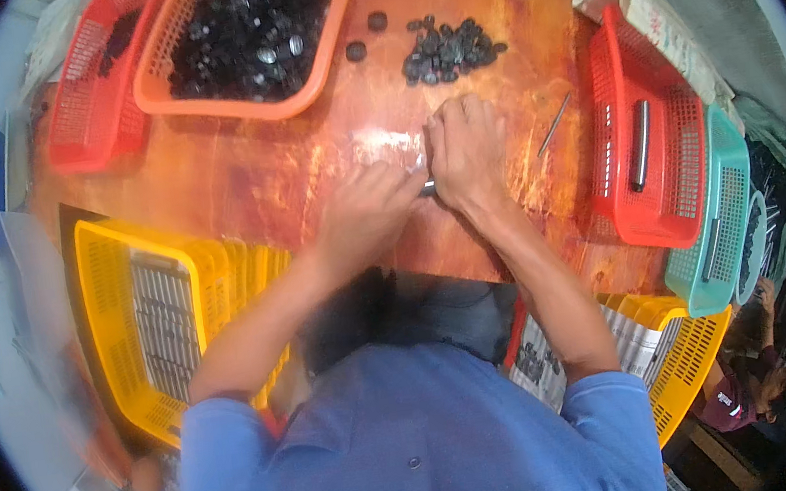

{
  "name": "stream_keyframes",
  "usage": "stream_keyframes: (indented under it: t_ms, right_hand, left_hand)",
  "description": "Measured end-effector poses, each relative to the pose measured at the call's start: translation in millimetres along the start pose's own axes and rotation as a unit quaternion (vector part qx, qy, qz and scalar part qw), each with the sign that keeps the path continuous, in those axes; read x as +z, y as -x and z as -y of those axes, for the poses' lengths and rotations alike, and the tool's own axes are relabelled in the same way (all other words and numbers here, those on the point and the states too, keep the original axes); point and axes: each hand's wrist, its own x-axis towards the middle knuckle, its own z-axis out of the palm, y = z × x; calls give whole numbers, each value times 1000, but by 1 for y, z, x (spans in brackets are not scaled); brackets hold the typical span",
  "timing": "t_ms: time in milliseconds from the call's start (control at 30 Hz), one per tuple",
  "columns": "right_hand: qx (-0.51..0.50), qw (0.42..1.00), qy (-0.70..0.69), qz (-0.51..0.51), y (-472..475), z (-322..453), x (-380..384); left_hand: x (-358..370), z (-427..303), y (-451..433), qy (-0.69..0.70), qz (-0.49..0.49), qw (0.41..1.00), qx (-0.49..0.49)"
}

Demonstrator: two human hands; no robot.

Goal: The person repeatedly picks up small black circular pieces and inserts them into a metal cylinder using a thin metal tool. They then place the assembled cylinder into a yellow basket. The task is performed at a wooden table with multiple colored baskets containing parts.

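Observation:
My left hand (375, 200) and my right hand (467, 153) meet over the reddish wooden table near its front edge. Between them shows a small shiny metal piece (428, 188), its ends hidden by my fingers. The left fingers are closed around its near side, and the right hand is curled against it. Beyond my hands lies a pile of small black parts (447, 50), with two black round caps (356, 50) to its left. A thin metal rod (554, 125) rests on the table to the right of my right hand.
An orange basket (254, 111) of black parts stands at the back left beside a red basket (82, 164). Red (661, 240) and green (698, 309) baskets, each with a tube, are at the right. Yellow crates (95, 279) of tubes flank me. Other people are at both sides.

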Motion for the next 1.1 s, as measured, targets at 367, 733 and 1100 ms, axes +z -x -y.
stream_keyframes:
  t_ms: [367, 733, 1100]
  right_hand:
    - [17, 999, -6, -28, -5, -1, 5]
    - [20, 999, 7, -41, 2, -4, 13]
    - [243, 869, -389, -186, 7, -7, -7]
  left_hand:
    - [-1, 9, -9, 25, -71, 996, 45]
    - [0, 18, -16, 14, -34, 997, 72]
    - [-14, -6, -25, 442, -64, 831, -332]
